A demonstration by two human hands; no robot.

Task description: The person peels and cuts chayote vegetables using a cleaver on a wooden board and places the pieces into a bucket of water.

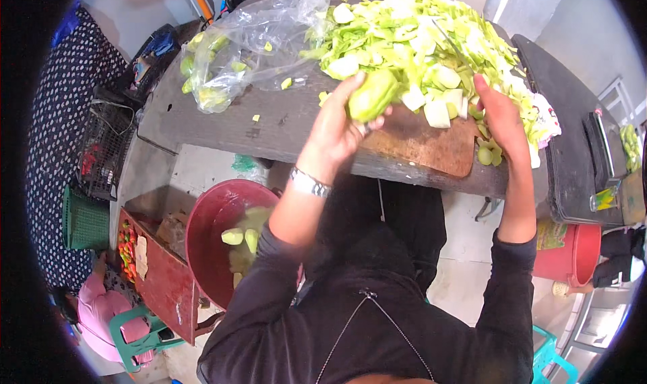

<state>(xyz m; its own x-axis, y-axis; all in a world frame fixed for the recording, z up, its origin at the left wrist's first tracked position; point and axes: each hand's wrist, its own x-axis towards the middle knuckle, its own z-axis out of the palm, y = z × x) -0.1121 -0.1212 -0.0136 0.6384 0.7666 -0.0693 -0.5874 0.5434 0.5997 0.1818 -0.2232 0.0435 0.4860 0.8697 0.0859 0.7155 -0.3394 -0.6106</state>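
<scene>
A pale green chayote point(373, 96) rests in my left hand point(339, 118), above the left part of a wooden cutting board point(429, 146). My right hand point(498, 111) is closed round the handle end of a knife point(452, 44), its blade pointing up and left over the peelings. A large heap of green peelings point(404, 35) covers the far right of the table. Cut pale chunks point(437, 114) lie at the back of the board. Cut green end pieces point(486, 154) are by the board's right edge, below my right hand.
A clear plastic bag point(252, 40) with green pieces lies on the table point(212, 126), left. Below, a red basin point(202, 232) holds liquid and pale pieces. A red wooden table point(167, 288) bears peppers point(127, 250). A person in pink point(101, 313) sits lower left; another person's legs point(609, 267) show right.
</scene>
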